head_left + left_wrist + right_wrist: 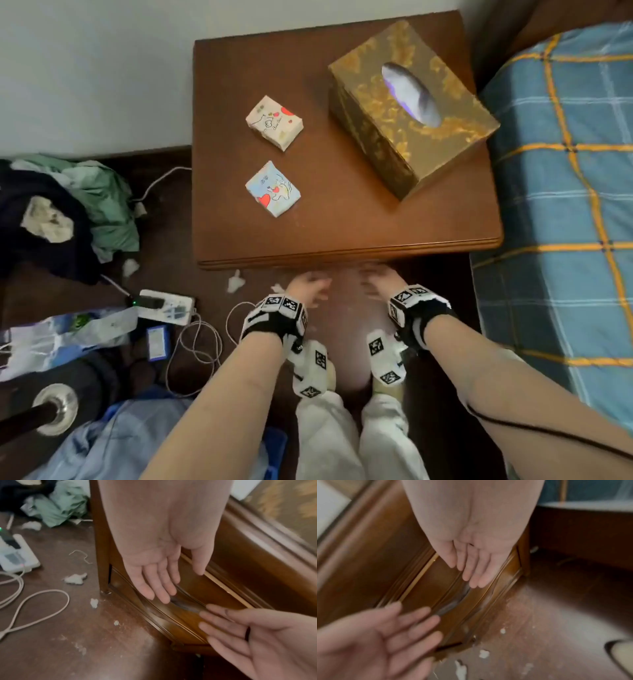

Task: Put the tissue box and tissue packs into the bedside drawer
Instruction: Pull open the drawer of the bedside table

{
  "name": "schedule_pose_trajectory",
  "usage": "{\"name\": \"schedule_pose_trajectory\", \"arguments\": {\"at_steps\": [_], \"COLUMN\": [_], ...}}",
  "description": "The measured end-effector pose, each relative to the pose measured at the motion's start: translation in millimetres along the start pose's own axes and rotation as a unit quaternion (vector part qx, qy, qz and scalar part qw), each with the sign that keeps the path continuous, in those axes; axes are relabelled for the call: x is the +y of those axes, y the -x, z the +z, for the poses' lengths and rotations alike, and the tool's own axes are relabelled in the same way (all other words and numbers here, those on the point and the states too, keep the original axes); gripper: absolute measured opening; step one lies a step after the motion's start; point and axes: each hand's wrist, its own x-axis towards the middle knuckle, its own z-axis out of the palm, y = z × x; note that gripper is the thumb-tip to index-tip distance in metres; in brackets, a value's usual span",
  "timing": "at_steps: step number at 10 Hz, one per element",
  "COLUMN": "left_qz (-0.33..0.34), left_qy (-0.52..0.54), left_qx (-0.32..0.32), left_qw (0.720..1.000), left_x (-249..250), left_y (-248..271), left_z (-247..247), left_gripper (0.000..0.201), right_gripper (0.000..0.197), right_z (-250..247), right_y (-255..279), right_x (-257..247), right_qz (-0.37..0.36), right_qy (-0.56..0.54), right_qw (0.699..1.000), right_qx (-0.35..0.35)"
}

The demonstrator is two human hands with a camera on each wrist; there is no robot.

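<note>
Both hands reach low toward the bedside drawer, which sits closed. The left hand and right hand each have a released grip, fingers straight, holding nothing, near the drawer's curved handle. On the desk above rest the gold tissue box, a cream tissue pack and a blue tissue pack.

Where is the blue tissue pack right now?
In the head view the blue tissue pack lies on the nightstand's left side, nearer than the cream tissue pack.

Dim, warm light; wrist views seemingly motion-blurred.
</note>
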Motion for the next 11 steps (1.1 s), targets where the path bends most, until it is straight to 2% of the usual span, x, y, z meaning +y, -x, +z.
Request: {"name": "schedule_pose_trajectory", "arguments": {"at_steps": [1, 2, 3, 4, 5, 6, 7, 8, 9, 10, 11], "left_qz": [-0.011, -0.015, 0.008, 0.012, 0.016, 0.006, -0.004, -0.002, 0.000, -0.028, -0.063], "left_qy": [0.148, 0.270, 0.353, 0.386, 0.372, 0.308, 0.285, 0.317, 0.350, 0.345, 0.292], "left_qx": [0.030, 0.028, 0.001, -0.005, 0.001, -0.003, -0.048, -0.060, -0.027, 0.027, 0.062], "left_qw": [0.989, 0.962, 0.936, 0.922, 0.928, 0.951, 0.957, 0.947, 0.936, 0.938, 0.952], "left_x": [-5, -12, -21, -21, -23, -32, -54, -74, -81, -76, -68], "left_y": [-28, -52, -66, -71, -64, -50, -30, -10, 0, 8, 15], "left_z": [5, 12, 12, 14, 17, 18, 20, 31, 41, 50, 49], "left_gripper": [0.042, 0.026, 0.020, 0.017, 0.022, 0.016, 0.013, 0.019, 0.059, 0.066, 0.068], "right_gripper": [0.045, 0.042, 0.035, 0.045, 0.023, 0.025, 0.044, 0.048, 0.067, 0.073, 0.062], "right_z": [6, 12, 14, 15, 16, 17, 12, 3, -4, -9, -18], "right_y": [-20, -39, -50, -53, -44, -33, -19, 4, 19, 39, 58], "right_x": [-3, -3, 10, 12, 15, 31, 51, 65, 78, 71, 53], "right_qz": [0.036, 0.116, 0.061, 0.075, 0.081, 0.076, 0.083, 0.062, 0.049, 0.049, -0.112], "right_qy": [-0.150, -0.326, -0.323, -0.393, -0.402, -0.324, -0.263, -0.185, -0.172, -0.061, 0.178], "right_qw": [0.988, 0.938, 0.944, 0.914, 0.911, 0.942, 0.959, 0.971, 0.972, 0.995, 0.977], "right_qx": [-0.009, -0.032, -0.032, -0.064, -0.047, -0.035, -0.064, -0.139, -0.154, -0.068, 0.023]}}
